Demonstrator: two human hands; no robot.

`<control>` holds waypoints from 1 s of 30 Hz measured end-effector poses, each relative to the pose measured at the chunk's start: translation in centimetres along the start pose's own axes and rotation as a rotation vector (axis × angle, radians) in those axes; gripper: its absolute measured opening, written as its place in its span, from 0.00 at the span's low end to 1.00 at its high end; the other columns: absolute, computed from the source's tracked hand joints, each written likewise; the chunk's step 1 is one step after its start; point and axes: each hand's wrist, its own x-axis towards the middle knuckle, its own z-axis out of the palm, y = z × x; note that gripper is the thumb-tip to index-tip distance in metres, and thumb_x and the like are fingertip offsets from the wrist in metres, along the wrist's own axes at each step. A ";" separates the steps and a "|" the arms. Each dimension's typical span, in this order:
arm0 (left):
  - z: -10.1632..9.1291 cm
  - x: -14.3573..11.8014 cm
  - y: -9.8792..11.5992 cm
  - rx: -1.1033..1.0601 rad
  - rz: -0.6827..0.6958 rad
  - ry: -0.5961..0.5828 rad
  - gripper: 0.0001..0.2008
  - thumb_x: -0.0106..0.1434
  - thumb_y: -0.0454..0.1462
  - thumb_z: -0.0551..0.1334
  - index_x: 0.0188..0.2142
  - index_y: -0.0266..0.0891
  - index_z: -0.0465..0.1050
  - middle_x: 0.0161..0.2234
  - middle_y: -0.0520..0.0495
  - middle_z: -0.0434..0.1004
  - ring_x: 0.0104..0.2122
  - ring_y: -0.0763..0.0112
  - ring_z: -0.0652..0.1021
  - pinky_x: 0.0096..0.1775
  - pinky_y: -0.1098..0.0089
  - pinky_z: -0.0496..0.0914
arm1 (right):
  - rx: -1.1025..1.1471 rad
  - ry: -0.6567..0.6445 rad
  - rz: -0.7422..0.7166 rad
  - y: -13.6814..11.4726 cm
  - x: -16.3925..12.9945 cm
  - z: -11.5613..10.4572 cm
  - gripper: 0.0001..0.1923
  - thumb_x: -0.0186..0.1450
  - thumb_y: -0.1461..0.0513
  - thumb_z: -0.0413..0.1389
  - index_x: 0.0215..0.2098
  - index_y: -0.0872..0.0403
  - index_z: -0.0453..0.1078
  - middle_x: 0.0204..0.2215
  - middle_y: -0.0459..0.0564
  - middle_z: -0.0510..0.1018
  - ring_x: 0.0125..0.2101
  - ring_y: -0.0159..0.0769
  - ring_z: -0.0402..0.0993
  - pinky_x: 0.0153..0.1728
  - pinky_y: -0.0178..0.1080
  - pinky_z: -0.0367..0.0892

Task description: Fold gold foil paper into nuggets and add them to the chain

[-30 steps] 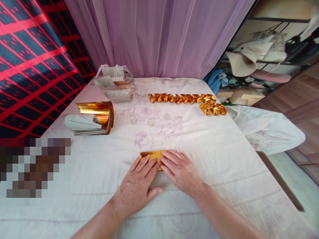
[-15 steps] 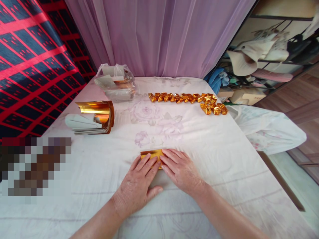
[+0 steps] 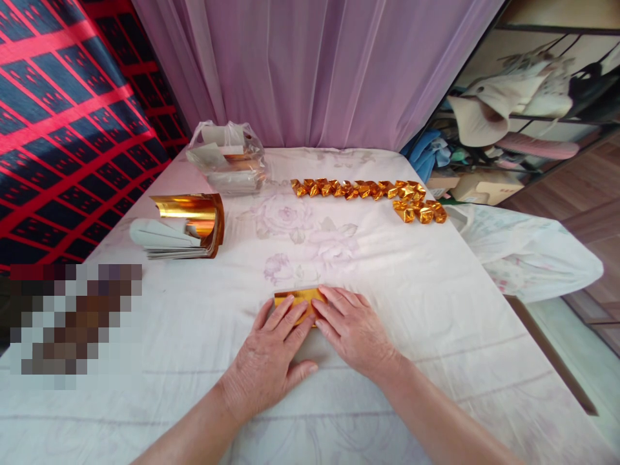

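A small folded sheet of gold foil paper (image 3: 299,298) lies flat on the flowered cloth in front of me. My left hand (image 3: 274,345) rests on its left part, fingers stretched out and thumb spread to the side. From the right, my right hand (image 3: 356,329) presses its fingertips onto the foil paper, fingers extended. The hands nearly meet over the sheet and cover its lower edge. Farther off, a row of folded gold foil pieces (image 3: 358,189) runs to the right, with several more pieces (image 3: 419,212) just below its right end.
A curled stack of gold foil sheets (image 3: 191,226) stands at the left. Behind it sits a clear plastic bag (image 3: 227,158) of more sheets. A purple curtain (image 3: 310,71) hangs at the back. Shelves with hats (image 3: 484,116) and a white bag (image 3: 542,252) are to the right.
My right hand's fingertips have shifted slightly up along the foil paper, and more of its top edge shows. The left hand is nearly still. The view has shifted slightly.
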 end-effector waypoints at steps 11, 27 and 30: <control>-0.2 0.2 0.2 0.029 0.005 0.027 0.34 0.67 0.53 0.57 0.66 0.37 0.58 0.65 0.41 0.63 0.65 0.52 0.60 0.62 0.51 0.58 | -0.003 0.002 0.012 -0.2 0.1 -0.1 0.14 0.70 0.60 0.53 0.51 0.54 0.74 0.54 0.56 0.76 0.52 0.45 0.70 0.48 0.46 0.65; -0.1 0.0 0.3 -0.013 -0.009 0.020 0.33 0.68 0.51 0.57 0.66 0.38 0.57 0.65 0.38 0.62 0.66 0.53 0.61 0.61 0.55 0.63 | 0.013 0.059 -0.014 -0.1 0.0 -0.3 0.14 0.71 0.59 0.50 0.49 0.54 0.75 0.54 0.56 0.75 0.52 0.46 0.68 0.49 0.47 0.64; -0.1 0.0 0.2 0.010 -0.008 0.013 0.33 0.68 0.52 0.57 0.66 0.37 0.58 0.65 0.38 0.64 0.65 0.53 0.62 0.61 0.55 0.63 | 0.028 0.075 -0.029 -0.1 -0.1 -0.4 0.14 0.71 0.59 0.50 0.48 0.53 0.76 0.52 0.55 0.76 0.52 0.45 0.68 0.49 0.46 0.64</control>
